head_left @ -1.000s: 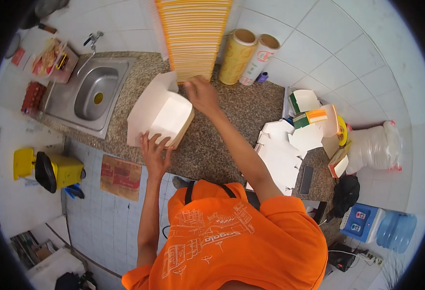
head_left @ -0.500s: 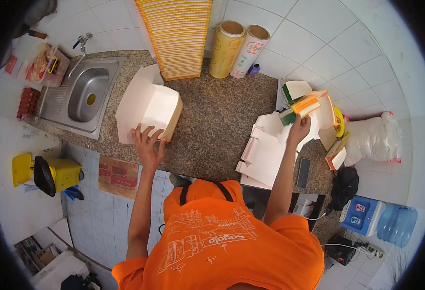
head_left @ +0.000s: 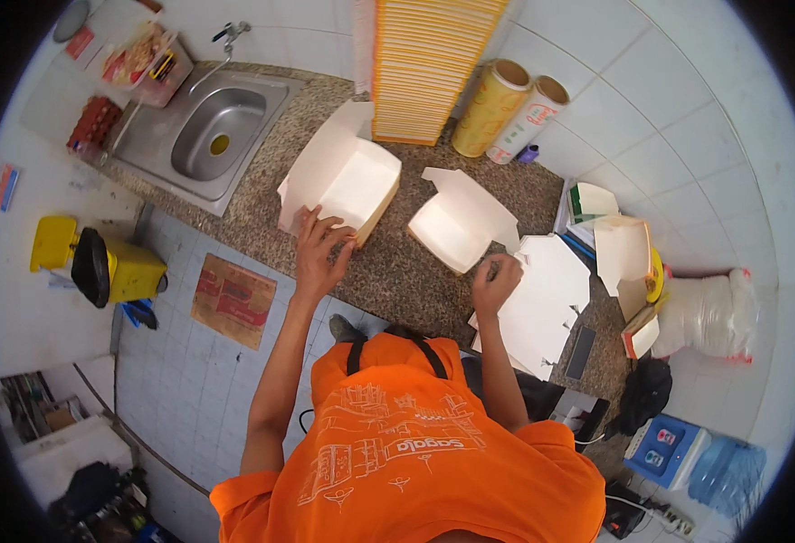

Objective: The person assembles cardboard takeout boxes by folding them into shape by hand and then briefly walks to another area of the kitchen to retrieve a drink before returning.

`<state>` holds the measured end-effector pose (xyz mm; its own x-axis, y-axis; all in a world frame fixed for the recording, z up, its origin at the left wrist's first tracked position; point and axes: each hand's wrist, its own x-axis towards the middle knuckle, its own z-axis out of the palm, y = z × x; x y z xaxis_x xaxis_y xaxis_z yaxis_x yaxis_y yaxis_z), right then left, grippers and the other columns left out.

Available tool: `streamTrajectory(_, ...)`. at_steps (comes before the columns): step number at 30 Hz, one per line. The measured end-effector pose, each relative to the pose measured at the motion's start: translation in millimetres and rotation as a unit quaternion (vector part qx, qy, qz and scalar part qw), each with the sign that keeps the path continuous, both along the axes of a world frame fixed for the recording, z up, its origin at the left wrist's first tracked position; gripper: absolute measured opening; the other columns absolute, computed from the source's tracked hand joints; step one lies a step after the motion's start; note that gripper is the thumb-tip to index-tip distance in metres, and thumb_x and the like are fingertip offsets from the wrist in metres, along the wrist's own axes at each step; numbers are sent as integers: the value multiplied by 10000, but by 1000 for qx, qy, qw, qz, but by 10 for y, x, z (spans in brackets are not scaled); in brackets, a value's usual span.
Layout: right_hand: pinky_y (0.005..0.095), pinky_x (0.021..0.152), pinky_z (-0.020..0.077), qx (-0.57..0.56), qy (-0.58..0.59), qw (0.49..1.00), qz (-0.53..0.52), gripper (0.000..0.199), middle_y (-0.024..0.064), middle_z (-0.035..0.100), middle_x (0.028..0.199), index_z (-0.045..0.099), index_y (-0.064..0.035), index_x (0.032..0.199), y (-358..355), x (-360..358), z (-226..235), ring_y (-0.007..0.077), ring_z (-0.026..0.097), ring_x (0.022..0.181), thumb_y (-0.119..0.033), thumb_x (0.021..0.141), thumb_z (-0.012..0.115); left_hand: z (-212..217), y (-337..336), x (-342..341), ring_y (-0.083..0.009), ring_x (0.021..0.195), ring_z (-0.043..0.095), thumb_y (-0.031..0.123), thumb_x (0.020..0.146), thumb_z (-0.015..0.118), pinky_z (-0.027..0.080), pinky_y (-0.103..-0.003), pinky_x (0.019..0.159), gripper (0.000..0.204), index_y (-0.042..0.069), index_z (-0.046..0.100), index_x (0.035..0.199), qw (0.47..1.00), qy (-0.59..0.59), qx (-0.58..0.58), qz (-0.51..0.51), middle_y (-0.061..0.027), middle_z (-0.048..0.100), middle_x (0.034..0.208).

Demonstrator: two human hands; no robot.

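Observation:
An open cardboard food box point(head_left: 361, 181), white inside with a tan outer side, stands on the counter with its lid raised. My left hand point(head_left: 321, 249) rests at its near edge, fingers spread and touching the rim. To the right, a smaller open cardboard box point(head_left: 456, 224), also white inside, sits with its flaps folded out. By that box's near right corner is my right hand point(head_left: 497, 279), its fingers curled; whether anything is between them is hidden. Beside this hand lie flat white box blanks point(head_left: 547, 290), overlapping each other.
A tall stack of yellow-edged cardboard point(head_left: 433, 72) and two wrap rolls point(head_left: 492, 109) stand against the wall. Left is a steel sink point(head_left: 221, 136). At the right are another open box point(head_left: 623, 249), a phone point(head_left: 580, 353) and a bag of clear plastic point(head_left: 705, 312).
My right hand has come from the right, where it held a yellow and green box. A small open box now stands mid-counter. My left hand stays at the larger box; the view has shifted.

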<state>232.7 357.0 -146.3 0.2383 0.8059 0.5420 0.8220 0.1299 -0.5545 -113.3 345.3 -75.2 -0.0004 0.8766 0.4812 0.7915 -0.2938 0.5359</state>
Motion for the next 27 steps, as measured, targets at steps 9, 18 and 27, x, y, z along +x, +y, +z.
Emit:
streamTrajectory(9,474,920,499,-193,-43,980,6,454,274,689,1071,655,60,1138,1158,717,-498,376,666,1052,-299,865,710,43,2,-42,-350,1143,570,135,770,799,446,-525,1015,164,102,734,917,998,-48,45,-18,-68,636,1017)
streamTrajectory(18,486,933,514,-211,-160,881,392,388,237,689,1076,648,-41,1167,1916,-1756,1173,400,638,1090,-259,847,670,-33,-63,-172,-291,1161,564,169,743,832,398,-508,1019,215,157,752,943,996,8,84,32,-34,678,1111)
streamTrajectory(27,504,859,520,-309,-257,885,232,426,243,661,1082,573,-11,1134,2042,-1865,1144,400,642,1033,-206,793,737,77,-59,-191,-251,1131,567,371,795,797,359,-501,1025,218,160,741,803,995,-27,87,30,39,719,896)
